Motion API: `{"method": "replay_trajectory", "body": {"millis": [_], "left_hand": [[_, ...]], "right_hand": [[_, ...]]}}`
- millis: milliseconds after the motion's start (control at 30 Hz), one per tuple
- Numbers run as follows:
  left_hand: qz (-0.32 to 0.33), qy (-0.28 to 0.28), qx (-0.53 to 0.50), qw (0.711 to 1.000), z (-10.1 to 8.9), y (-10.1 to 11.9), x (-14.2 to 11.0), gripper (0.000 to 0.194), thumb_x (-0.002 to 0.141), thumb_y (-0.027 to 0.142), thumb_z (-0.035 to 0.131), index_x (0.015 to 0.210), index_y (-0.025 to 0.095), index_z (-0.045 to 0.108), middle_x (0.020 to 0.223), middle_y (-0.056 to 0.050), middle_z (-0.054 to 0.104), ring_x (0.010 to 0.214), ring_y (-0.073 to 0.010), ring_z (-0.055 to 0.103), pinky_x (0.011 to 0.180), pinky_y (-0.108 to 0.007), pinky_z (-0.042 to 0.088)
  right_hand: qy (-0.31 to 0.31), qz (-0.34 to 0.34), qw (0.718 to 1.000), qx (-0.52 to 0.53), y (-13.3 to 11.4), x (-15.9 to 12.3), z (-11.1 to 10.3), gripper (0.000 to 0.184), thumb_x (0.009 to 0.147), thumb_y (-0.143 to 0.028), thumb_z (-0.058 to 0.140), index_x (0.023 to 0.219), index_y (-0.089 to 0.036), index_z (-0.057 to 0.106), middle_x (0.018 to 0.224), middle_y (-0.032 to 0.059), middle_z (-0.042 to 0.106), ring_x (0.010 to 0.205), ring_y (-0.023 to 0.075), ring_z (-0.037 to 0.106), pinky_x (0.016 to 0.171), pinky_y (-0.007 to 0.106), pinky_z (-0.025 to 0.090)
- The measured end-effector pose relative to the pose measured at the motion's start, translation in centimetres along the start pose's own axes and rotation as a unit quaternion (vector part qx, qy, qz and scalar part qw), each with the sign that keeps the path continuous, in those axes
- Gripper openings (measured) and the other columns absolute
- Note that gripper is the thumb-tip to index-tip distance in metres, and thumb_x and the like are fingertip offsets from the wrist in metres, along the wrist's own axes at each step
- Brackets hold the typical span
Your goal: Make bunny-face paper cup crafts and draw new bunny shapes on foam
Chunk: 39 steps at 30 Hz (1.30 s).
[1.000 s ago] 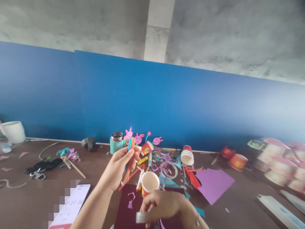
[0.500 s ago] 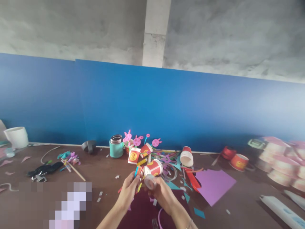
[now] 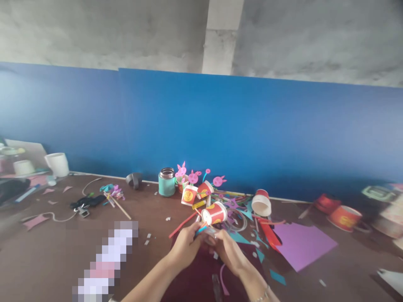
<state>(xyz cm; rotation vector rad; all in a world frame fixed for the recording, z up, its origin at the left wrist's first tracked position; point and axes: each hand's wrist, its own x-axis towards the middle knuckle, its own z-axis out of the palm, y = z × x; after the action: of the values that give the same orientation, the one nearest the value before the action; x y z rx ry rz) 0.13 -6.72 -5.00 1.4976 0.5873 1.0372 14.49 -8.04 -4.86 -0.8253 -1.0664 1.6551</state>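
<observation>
My left hand (image 3: pixel 185 244) pinches thin blue and orange strips (image 3: pixel 202 229), which point toward my right hand. In my right hand (image 3: pixel 229 251) is a clear round roll of tape (image 3: pixel 210 235), mostly covered by the fingers. The two hands almost meet above a dark maroon sheet (image 3: pixel 189 281). Just beyond the fingertips a red and white paper cup (image 3: pixel 217 213) lies on its side. Behind it an upright paper cup (image 3: pixel 189 195) stands near pink paper animal faces (image 3: pixel 193 177) on stems.
A teal flask (image 3: pixel 166 183) stands against the blue partition (image 3: pixel 195 117). Purple paper (image 3: pixel 304 243) and red scissors-like handles (image 3: pixel 270 235) lie to the right. Another cup (image 3: pixel 261 203) rests on its side. Sticks and ribbons (image 3: pixel 115 195), scraps and a black strap (image 3: pixel 90 202) lie left.
My hands have come closer together, and the clear roll now sits lower behind my fingers, near the strips. The whole view has shifted, so the table things appear farther right.
</observation>
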Motion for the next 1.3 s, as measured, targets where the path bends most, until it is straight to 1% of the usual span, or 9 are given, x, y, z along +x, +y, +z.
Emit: {"method": "replay_trajectory", "body": {"millis": [100, 233, 367, 467, 633, 867, 1000, 1100, 1300], "left_hand": [[0.007, 0.009, -0.044, 0.999, 0.4, -0.1, 0.3, 0.022, 0.087, 0.033, 0.051, 0.089, 0.012, 0.060, 0.075, -0.007, 0.068, 0.060, -0.0166, 0.064, 0.062, -0.029, 0.052], [0.033, 0.006, -0.047, 0.998, 0.3, 0.3, 0.5, 0.023, 0.088, 0.031, 0.047, 0.087, 0.013, 0.060, 0.069, -0.005, 0.066, 0.059, -0.0164, 0.063, 0.062, -0.029, 0.051], [0.055, 0.037, 0.135, 0.989, -0.8, 0.8, -0.1, 0.026, 0.081, 0.017, 0.054, 0.106, 0.017, 0.061, 0.087, -0.006, 0.070, 0.082, -0.0208, 0.065, 0.079, -0.030, 0.048], [0.067, 0.024, 0.206, 0.976, -1.1, 1.3, -0.5, 0.028, 0.080, 0.013, 0.052, 0.105, 0.020, 0.063, 0.092, -0.006, 0.070, 0.089, -0.0220, 0.064, 0.082, -0.029, 0.046], [0.055, 0.022, 0.097, 0.993, 0.0, 1.5, -0.4, 0.019, 0.088, 0.026, 0.047, 0.094, 0.017, 0.062, 0.078, -0.006, 0.069, 0.072, -0.0189, 0.065, 0.073, -0.028, 0.048], [0.030, 0.017, -0.030, 0.999, 0.6, 1.3, 0.0, 0.030, 0.087, 0.043, 0.048, 0.085, 0.015, 0.057, 0.078, -0.006, 0.067, 0.064, -0.0169, 0.063, 0.067, -0.029, 0.050], [0.036, 0.047, 0.044, 0.997, -0.1, 1.1, -0.1, 0.030, 0.087, 0.041, 0.050, 0.095, 0.014, 0.060, 0.077, -0.006, 0.068, 0.074, -0.0194, 0.064, 0.074, -0.030, 0.049], [0.050, 0.057, 0.149, 0.986, -0.8, 1.0, -0.2, 0.028, 0.085, 0.031, 0.054, 0.108, 0.016, 0.060, 0.084, -0.006, 0.070, 0.082, -0.0207, 0.064, 0.081, -0.029, 0.046], [0.069, 0.029, 0.183, 0.980, -1.0, 1.5, -0.4, 0.022, 0.086, 0.025, 0.052, 0.102, 0.017, 0.064, 0.089, -0.006, 0.070, 0.081, -0.0200, 0.064, 0.076, -0.026, 0.046]], "right_hand": [[-0.030, 0.003, 0.999, 0.040, -0.3, 0.0, -0.2, 0.018, 0.070, -0.034, 0.054, 0.062, -0.018, 0.052, 0.063, -0.0009, 0.046, 0.061, 0.0137, 0.045, 0.055, 0.025, 0.037], [-0.006, -0.001, 1.000, 0.022, -0.1, 0.2, -0.6, 0.024, 0.071, -0.038, 0.053, 0.062, -0.016, 0.056, 0.062, -0.0005, 0.050, 0.057, 0.0129, 0.049, 0.052, 0.024, 0.036], [0.038, 0.003, 0.997, -0.071, 0.2, 0.2, -0.7, 0.030, 0.076, -0.040, 0.053, 0.056, -0.017, 0.054, 0.052, -0.0019, 0.049, 0.047, 0.0109, 0.044, 0.045, 0.024, 0.030], [0.056, 0.004, 0.990, -0.131, 0.2, 0.1, -0.6, 0.034, 0.078, -0.040, 0.050, 0.053, -0.017, 0.054, 0.046, -0.0019, 0.048, 0.043, 0.0101, 0.040, 0.043, 0.024, 0.027], [0.015, 0.001, 0.998, -0.059, -0.4, -0.1, -0.5, 0.024, 0.070, -0.037, 0.056, 0.060, -0.016, 0.056, 0.056, -0.0016, 0.050, 0.050, 0.0112, 0.046, 0.047, 0.023, 0.031], [-0.036, -0.001, 0.999, 0.005, -0.4, -0.3, -0.9, 0.022, 0.067, -0.037, 0.055, 0.063, -0.015, 0.058, 0.065, -0.0012, 0.048, 0.051, 0.0091, 0.043, 0.046, 0.022, 0.029], [-0.026, -0.018, 0.999, -0.019, -0.1, -0.1, -1.0, 0.023, 0.071, -0.037, 0.054, 0.063, -0.015, 0.058, 0.058, -0.0032, 0.045, 0.047, 0.0085, 0.037, 0.044, 0.022, 0.024], [0.036, -0.020, 0.993, -0.108, 0.1, 0.1, -1.0, 0.025, 0.075, -0.035, 0.053, 0.061, -0.016, 0.060, 0.050, -0.0038, 0.045, 0.045, 0.0088, 0.033, 0.045, 0.023, 0.022], [0.045, -0.020, 0.982, -0.180, -0.1, 0.1, -0.9, 0.026, 0.074, -0.032, 0.051, 0.053, -0.017, 0.055, 0.047, -0.0039, 0.043, 0.045, 0.0089, 0.030, 0.046, 0.024, 0.021]]}}
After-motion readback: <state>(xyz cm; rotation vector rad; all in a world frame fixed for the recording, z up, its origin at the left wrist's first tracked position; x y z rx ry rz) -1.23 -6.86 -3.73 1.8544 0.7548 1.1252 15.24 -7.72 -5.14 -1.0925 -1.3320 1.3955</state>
